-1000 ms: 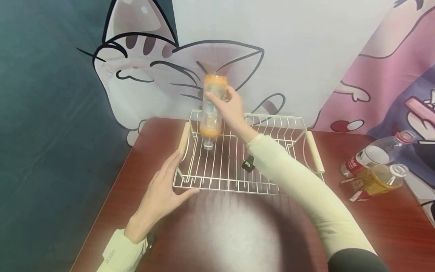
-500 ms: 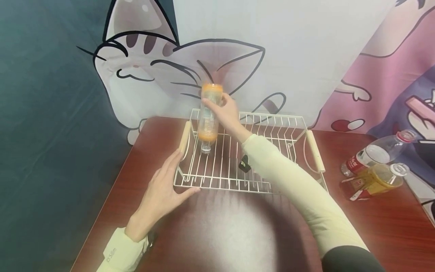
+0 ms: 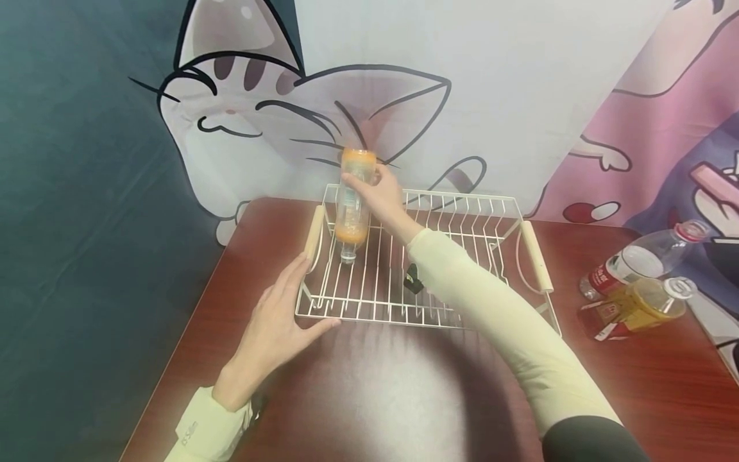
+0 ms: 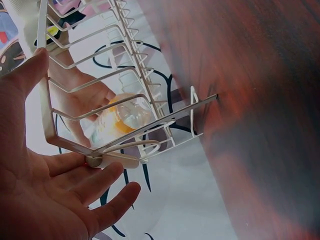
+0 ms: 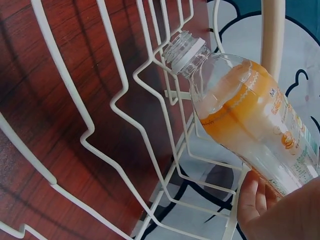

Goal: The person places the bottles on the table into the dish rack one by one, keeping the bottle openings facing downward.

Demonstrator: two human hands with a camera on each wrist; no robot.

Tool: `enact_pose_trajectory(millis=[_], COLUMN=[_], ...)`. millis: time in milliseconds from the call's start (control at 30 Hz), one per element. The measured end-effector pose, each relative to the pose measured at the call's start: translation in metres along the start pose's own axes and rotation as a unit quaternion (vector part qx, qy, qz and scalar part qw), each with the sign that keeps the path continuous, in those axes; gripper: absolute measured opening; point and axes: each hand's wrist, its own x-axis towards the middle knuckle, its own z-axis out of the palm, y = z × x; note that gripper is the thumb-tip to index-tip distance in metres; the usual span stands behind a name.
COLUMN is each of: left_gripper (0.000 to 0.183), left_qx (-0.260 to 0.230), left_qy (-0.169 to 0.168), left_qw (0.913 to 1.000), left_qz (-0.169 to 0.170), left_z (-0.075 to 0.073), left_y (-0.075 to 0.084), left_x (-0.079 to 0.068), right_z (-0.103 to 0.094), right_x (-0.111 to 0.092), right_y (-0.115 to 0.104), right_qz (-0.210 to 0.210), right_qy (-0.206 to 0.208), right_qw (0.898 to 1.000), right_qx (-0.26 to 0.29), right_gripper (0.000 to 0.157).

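Observation:
My right hand (image 3: 385, 196) grips a clear plastic bottle (image 3: 352, 208) with orange bands round its body. The bottle is upside down, its capless neck pointing down inside the left end of a white wire dish rack (image 3: 398, 317). In the right wrist view, the bottle neck (image 5: 186, 54) lies close to the rack wires; whether they touch, I cannot tell. My left hand (image 3: 268, 327) rests at the rack's front left corner. Its thumb lies on the front rail, and its straight fingers touch the side by the wooden handle (image 3: 314, 231).
Two more capless bottles stand on the table at right: a clear one (image 3: 641, 260) with a red label and one with a yellow band (image 3: 643, 308). A cartoon-printed cloth (image 3: 491, 96) hangs behind the red-brown table (image 3: 392, 398). The rack's other wooden handle (image 3: 537, 256) is at right.
My right hand has lowered the inverted bottle and shifted it slightly left, further into the rack's left end. The left hand has stayed at the rack corner.

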Motion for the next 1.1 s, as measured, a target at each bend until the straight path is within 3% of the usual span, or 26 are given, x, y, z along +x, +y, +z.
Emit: enact_pose_trajectory(millis=[333,1000,1033,1100], left_gripper=[0.116,0.117,0.117,0.117], left_qx=[0.000,-0.001,-0.001,0.000], left_qy=[0.003,0.004,0.003,0.002], left_qw=[1.0000,1.0000,1.0000,1.0000], left_qz=[0.002,0.003,0.002,0.000], left_z=[0.000,0.001,0.001,0.001], left_y=[0.000,0.000,0.000,0.000], left_x=[0.001,0.001,0.001,0.001], right_z=[0.001,-0.001,-0.001,-0.001], right_x=[0.002,0.013,0.022,0.021], right_y=[0.007,0.012,0.021,0.021], right_qz=[-0.005,0.020,0.024,0.024], right_qy=[-0.003,-0.024,-0.028,-0.028], right_qw=[1.000,0.999,0.999,0.999], right_qx=[-0.003,-0.017,-0.010,-0.015], right_gripper=[0.071,0.079,0.083,0.084])
